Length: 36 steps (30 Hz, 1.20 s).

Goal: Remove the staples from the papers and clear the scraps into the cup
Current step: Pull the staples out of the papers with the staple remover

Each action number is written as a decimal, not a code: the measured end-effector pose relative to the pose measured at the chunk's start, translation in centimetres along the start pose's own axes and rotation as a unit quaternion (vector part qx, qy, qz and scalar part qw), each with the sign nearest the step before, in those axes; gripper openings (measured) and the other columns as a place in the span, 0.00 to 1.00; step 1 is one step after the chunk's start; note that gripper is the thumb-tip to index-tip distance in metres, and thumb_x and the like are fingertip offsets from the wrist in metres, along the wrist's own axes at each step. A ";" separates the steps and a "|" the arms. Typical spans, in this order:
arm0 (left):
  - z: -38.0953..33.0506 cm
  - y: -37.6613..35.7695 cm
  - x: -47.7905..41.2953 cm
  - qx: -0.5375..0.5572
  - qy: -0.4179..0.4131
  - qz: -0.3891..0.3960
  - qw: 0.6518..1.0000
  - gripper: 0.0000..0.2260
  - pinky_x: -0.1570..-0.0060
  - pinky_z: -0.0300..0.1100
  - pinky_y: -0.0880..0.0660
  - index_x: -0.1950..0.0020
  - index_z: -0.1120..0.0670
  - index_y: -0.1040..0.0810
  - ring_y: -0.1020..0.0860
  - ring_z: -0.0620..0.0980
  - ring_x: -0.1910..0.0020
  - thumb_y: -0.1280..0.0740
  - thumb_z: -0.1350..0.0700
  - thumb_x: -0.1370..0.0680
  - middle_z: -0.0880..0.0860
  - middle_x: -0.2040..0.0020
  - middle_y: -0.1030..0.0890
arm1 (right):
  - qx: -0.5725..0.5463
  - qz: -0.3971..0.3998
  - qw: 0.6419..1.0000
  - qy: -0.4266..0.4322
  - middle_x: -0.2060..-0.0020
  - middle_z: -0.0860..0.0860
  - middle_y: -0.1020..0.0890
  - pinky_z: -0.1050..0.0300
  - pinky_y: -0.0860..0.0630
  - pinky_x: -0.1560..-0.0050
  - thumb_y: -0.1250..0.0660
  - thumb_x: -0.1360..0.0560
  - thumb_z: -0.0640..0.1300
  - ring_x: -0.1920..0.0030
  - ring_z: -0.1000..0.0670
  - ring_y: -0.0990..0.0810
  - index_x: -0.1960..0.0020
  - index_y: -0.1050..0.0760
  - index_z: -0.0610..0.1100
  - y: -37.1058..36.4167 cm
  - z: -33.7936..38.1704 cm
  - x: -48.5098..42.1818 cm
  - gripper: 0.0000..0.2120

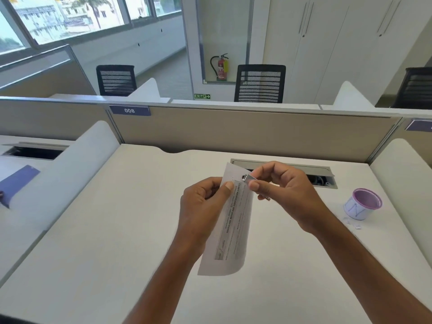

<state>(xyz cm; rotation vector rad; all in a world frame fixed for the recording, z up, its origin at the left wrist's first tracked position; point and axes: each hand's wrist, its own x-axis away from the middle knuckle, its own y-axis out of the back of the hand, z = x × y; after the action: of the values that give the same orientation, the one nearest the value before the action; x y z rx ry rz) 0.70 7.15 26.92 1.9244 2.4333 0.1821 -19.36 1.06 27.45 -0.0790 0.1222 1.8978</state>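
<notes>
On my head camera feed I see the left hand (205, 206) raised over the surface (117, 230). Its thumb and curled fingers pinch a printed paper (233, 235) near the upper left edge. The paper hangs down from both hands toward the camera, with its lower end bowed. I cannot tell whether that end touches the surface.

The right hand (285, 190) sits just to the right of the left, fingers curled. Its thumb and forefinger grip a small metal staple remover (249, 178). The tool's dark tip is against the top of the paper, between the two thumbs. I cannot make out the staple itself at this size.

Well to the right of the right hand, a white cup (362, 203) with a lilac rim and blue lettering stands upright on the surface. A few small white scraps (353, 224) lie just beside its base, on the near side. Behind the right hand there is an open cable hatch (292, 168) in the surface. Beyond it is a beige partition (233, 132) with a label (129, 110) reading 008
</notes>
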 end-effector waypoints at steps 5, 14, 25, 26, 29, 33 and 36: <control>-0.6 0.0 0.9 0.035 -0.017 0.018 0.999 0.08 0.50 0.48 0.18 0.47 0.49 0.09 0.12 0.58 0.49 0.29 0.53 0.14 0.50 0.52 0.09 | 0.052 -0.002 0.998 0.020 0.54 0.48 0.11 0.56 0.18 0.51 0.19 0.28 0.49 0.53 0.51 0.16 0.49 0.13 0.46 -0.3 0.9 0.8 0.11; -0.7 -0.1 1.8 0.015 -0.046 0.026 0.999 0.08 0.54 0.41 0.19 0.46 0.47 0.09 0.12 0.51 0.52 0.29 0.50 0.15 0.48 0.52 0.09 | 0.084 -0.013 0.996 0.038 0.53 0.49 0.11 0.48 0.15 0.49 0.19 0.28 0.51 0.49 0.41 0.14 0.48 0.12 0.48 -0.3 1.7 1.8 0.11; -1.1 -0.5 1.5 0.012 -0.052 0.022 0.998 0.15 0.53 0.58 0.17 0.54 0.51 0.10 0.16 0.66 0.50 0.32 0.48 0.13 0.58 0.56 0.13 | 0.113 -0.010 0.990 0.081 0.53 0.50 0.10 0.33 0.17 0.44 0.18 0.29 0.47 0.51 0.43 0.13 0.47 0.11 0.46 -0.3 1.8 2.2 0.12; -1.1 -0.6 1.3 0.002 -0.056 0.016 0.998 0.16 0.55 0.58 0.18 0.55 0.51 0.11 0.16 0.67 0.51 0.32 0.47 0.13 0.59 0.57 0.13 | 0.123 -0.008 0.989 0.084 0.53 0.51 0.10 0.35 0.16 0.44 0.18 0.29 0.47 0.51 0.45 0.13 0.47 0.11 0.47 -0.3 1.8 2.2 0.12; -0.8 -0.8 1.1 -0.022 -0.073 -0.003 0.997 0.17 0.58 0.51 0.23 0.55 0.51 0.11 0.17 0.66 0.54 0.32 0.47 0.13 0.58 0.59 0.14 | 0.123 -0.007 0.989 0.083 0.53 0.51 0.10 0.36 0.16 0.46 0.18 0.28 0.47 0.51 0.45 0.13 0.47 0.11 0.47 -0.4 1.7 2.2 0.11; -0.5 -1.0 0.9 -0.040 -0.098 -0.013 0.994 0.16 0.60 0.50 0.24 0.55 0.49 0.10 0.16 0.63 0.57 0.32 0.46 0.13 0.54 0.61 0.13 | 0.079 -0.011 0.996 0.047 0.52 0.48 0.10 0.34 0.17 0.40 0.18 0.28 0.46 0.46 0.39 0.14 0.48 0.10 0.47 -0.6 1.6 2.2 0.10; -0.4 -1.0 0.8 -0.030 -0.093 -0.018 0.995 0.16 0.60 0.50 0.24 0.56 0.50 0.10 0.16 0.64 0.57 0.32 0.44 0.15 0.54 0.61 0.13 | 0.091 -0.011 0.995 0.042 0.52 0.51 0.10 0.38 0.15 0.41 0.18 0.29 0.48 0.49 0.44 0.13 0.46 0.11 0.49 -0.9 1.4 2.3 0.12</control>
<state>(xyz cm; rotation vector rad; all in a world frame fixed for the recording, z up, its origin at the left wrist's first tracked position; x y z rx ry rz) -0.52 7.68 27.22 1.7844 2.3120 0.0707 -19.23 3.72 28.52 -0.0362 0.3490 1.8543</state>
